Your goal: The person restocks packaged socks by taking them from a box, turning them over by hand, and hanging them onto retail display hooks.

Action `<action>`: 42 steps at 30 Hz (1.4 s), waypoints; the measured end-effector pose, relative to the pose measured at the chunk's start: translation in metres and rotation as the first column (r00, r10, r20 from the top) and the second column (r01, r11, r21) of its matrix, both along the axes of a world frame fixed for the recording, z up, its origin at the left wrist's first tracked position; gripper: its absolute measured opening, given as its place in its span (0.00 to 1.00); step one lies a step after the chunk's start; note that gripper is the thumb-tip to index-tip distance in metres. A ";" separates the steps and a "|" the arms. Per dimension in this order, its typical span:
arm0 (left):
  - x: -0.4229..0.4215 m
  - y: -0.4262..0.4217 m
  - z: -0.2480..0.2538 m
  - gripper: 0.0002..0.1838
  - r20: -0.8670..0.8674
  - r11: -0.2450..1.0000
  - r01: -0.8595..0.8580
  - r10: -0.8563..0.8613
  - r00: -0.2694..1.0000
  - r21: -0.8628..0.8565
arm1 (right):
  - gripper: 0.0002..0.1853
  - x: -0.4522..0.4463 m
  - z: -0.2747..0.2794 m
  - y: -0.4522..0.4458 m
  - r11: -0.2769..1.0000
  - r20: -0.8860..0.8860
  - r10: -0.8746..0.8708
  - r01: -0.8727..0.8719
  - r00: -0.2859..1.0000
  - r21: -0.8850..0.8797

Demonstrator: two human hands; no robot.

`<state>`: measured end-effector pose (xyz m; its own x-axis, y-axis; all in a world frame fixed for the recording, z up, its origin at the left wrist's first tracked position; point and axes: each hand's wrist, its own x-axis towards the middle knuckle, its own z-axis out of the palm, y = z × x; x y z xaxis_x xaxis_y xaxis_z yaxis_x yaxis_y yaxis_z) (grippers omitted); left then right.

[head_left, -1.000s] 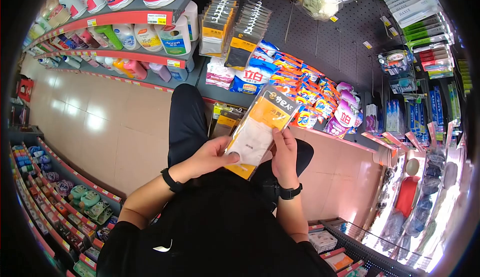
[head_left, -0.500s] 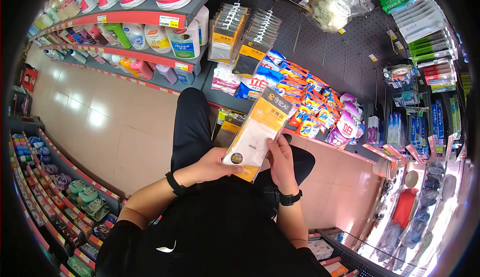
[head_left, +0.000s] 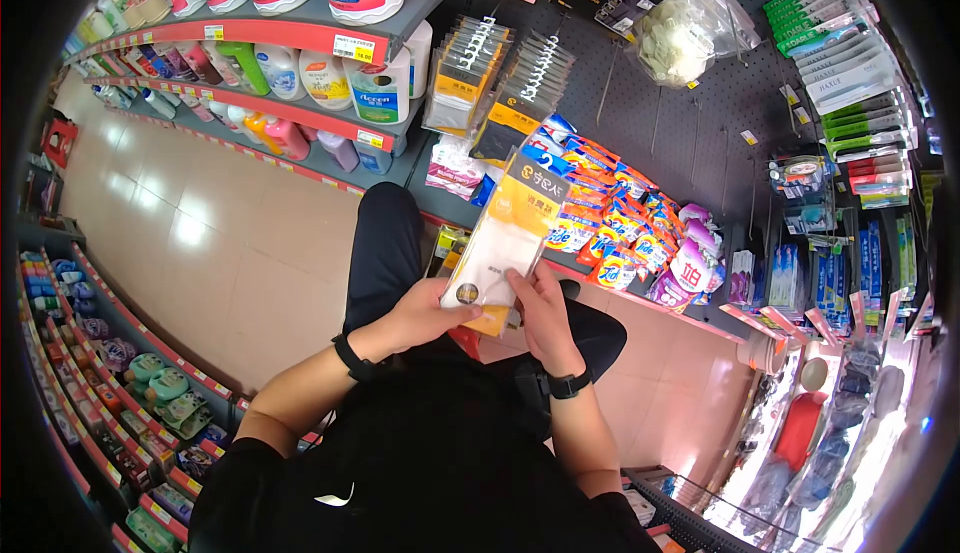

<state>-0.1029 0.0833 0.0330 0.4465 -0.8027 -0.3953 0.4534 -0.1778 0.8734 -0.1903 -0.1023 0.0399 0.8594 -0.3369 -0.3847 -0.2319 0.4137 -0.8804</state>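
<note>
A flat pack of white socks [head_left: 495,261] in clear plastic, with a yellow and dark printed header, is held tilted in front of my body. My left hand [head_left: 418,315] grips its lower left edge, thumb on the front. My right hand [head_left: 545,315] holds its lower right side, the thumb pressing on the front and the other fingers behind it. Beyond the pack's top hang similar sock packs, white ones [head_left: 463,88] and dark ones [head_left: 508,128], on hooks. Another yellow and dark pack [head_left: 447,250] lies partly hidden behind the held one.
Bagged detergent [head_left: 620,228] fills the low shelf ahead. On the left, shelves [head_left: 300,38] carry bottles. Toothbrush packs [head_left: 845,63] hang at the right on the pegboard [head_left: 690,133]. A low shelf [head_left: 160,393] of small goods curves along the lower left. My knees [head_left: 385,233] are bent beneath.
The sock pack and both hands have moved slightly left and nearer my body. The view has shifted a little, and both hands keep their hold.
</note>
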 end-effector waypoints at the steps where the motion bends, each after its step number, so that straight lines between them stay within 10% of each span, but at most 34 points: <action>1: 0.003 -0.003 -0.009 0.15 -0.006 0.999 -0.043 0.043 0.999 -0.017 | 0.16 0.006 -0.002 -0.002 1.000 0.000 0.000 0.000 1.000 -0.002; 30: 0.105 -0.068 -0.065 0.17 0.114 0.986 -0.093 0.077 0.990 0.139 | 0.18 0.136 -0.084 -0.073 0.999 -0.039 -0.006 0.008 0.999 0.032; 42: 0.077 -0.043 -0.094 0.26 0.482 0.948 -0.297 0.207 0.851 0.117 | 0.10 0.187 -0.150 -0.129 0.977 -0.322 0.092 -0.148 0.942 -0.154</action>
